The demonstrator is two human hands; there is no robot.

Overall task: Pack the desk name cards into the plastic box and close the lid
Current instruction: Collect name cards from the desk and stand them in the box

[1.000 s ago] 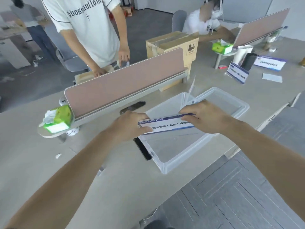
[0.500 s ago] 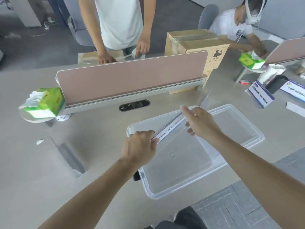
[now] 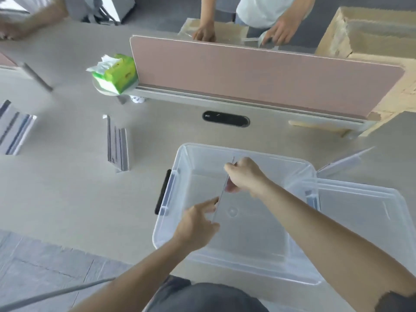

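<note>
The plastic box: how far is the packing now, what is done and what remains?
Done: the lid is off, lying beside the plastic box, on its right. In hand: the right hand grips one name card edge-on over the box, the left hand touching its near end. Left: no card lies inside yet; other cards wait on the desk, and the lid must be closed.

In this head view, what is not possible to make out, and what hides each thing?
Print on the name card: head view, seen edge-on in the right hand.
Left hand grip: head view, its back hides the fingertips.
Loose card on the desk: head view, text blurred.
Far-left card: head view, cut by the left edge.
</note>
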